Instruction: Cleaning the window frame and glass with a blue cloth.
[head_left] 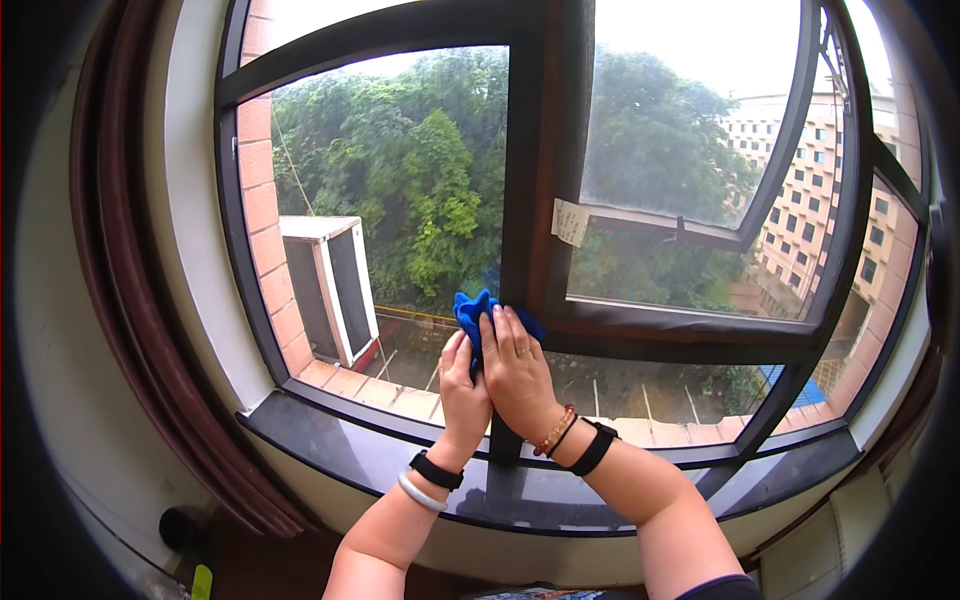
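Note:
A crumpled blue cloth (474, 310) is pressed against the dark vertical window post (527, 200), just left of where it meets the horizontal bar. My right hand (515, 365) lies over the cloth, fingers together and pointing up, a ring on one of them. Beside it, touching, my left hand (464, 392) grips the cloth's lower left part. Both wrists carry black bands; a pale bangle sits on the left one and a beaded bracelet on the right. Much of the cloth is hidden under my fingers.
The left window pane (390, 180) shows trees and an outdoor unit (335, 285). At the upper right a sash (700, 110) is tilted outward, with a paper label (570, 222) near its lower corner. A dark sill (340, 445) runs below; a brown curtain (110, 250) hangs left.

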